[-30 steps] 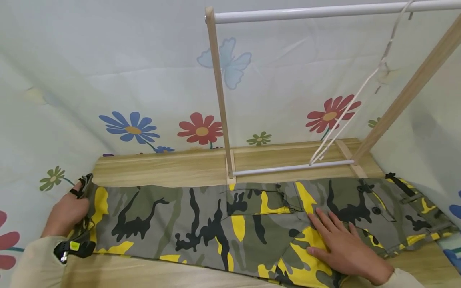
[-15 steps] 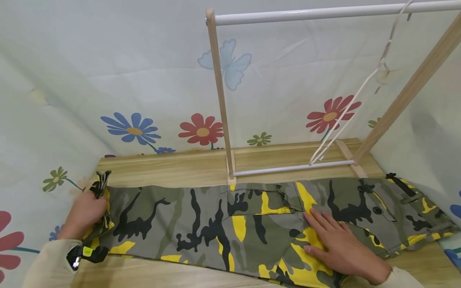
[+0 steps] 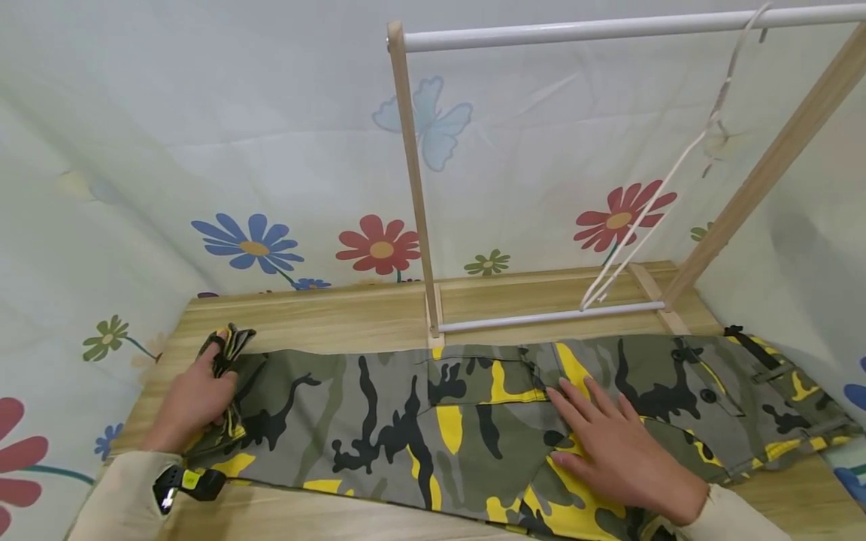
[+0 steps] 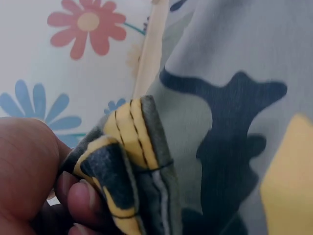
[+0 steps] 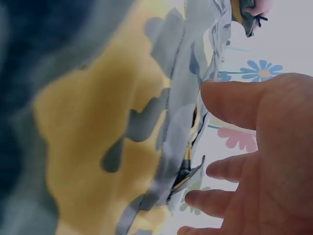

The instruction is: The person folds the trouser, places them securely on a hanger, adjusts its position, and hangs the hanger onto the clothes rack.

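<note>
A pair of grey, black and yellow camouflage trousers (image 3: 392,376) lies lengthwise on the wooden board, legs together, waist end to the right. My left hand (image 3: 192,398) grips the leg hems (image 3: 234,346) at the left end and lifts them a little, so the fabric folds there. In the left wrist view, thumb and fingers pinch the stitched hem (image 4: 132,132). My right hand (image 3: 616,443) rests on the trousers near the crotch, palm down with fingers spread. In the right wrist view its fingers look straight; part of the trousers lies beyond them.
Behind the trousers stands a wooden rack with a white top rail (image 3: 575,34) and a lower white bar (image 3: 541,317). A white hanger (image 3: 676,169) hangs from the rail. Flower-printed sheeting (image 3: 284,135) surrounds the wooden board (image 3: 325,312) on the back and sides.
My left hand has moved right, bringing the gripped hems inward, and the left end of the legs now bends over. My right hand has slid slightly left on the fabric.
</note>
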The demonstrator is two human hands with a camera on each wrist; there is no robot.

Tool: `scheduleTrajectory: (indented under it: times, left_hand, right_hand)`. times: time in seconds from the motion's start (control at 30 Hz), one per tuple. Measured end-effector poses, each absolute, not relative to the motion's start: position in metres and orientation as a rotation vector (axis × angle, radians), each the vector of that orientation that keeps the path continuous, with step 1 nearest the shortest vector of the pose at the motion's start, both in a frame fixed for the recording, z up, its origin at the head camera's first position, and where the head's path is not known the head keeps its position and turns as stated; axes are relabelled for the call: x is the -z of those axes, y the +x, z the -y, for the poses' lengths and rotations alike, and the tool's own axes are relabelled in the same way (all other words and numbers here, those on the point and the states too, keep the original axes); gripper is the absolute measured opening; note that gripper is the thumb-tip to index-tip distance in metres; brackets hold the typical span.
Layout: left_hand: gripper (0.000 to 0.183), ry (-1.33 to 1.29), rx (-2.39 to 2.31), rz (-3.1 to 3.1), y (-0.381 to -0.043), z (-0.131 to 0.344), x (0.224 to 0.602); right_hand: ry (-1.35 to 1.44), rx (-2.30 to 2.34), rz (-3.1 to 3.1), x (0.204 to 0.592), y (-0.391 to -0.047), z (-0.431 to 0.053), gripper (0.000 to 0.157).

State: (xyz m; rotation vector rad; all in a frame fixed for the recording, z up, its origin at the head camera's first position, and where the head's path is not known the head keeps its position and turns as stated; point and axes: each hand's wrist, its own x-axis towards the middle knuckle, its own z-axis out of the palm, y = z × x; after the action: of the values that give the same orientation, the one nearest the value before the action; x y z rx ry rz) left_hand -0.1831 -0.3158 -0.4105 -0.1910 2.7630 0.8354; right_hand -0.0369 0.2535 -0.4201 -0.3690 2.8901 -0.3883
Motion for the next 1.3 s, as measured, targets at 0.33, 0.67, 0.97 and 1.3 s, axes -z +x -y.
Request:
scheduleTrajectory:
  times: [0.33,0.67,0.97,1.3]
  left_hand:
    - [0.078,-0.133,-0.801,-2.747,-0.176,0.293,0.408]
    - [0.079,-0.126,-0.759,-2.765,-0.174,0.283,0.410]
    - [0.080,-0.126,-0.736,-2.777,-0.173,0.276,0.406]
    - [0.076,-0.069,-0.797,-2.791,-0.170,0.264,0.402]
  right_hand:
    - [-0.557,0.541,-2.810,0.414,-0.058,-0.225,0.076]
    - [-0.663,0.747,-2.677,0.408,-0.086,-0.176,0.074]
    - [-0.820,0.697,-2.638,0.409,-0.108,-0.128,0.072]
    - [-0.829,0.968,-2.452,0.415,-0.136,-0.078,0.071]
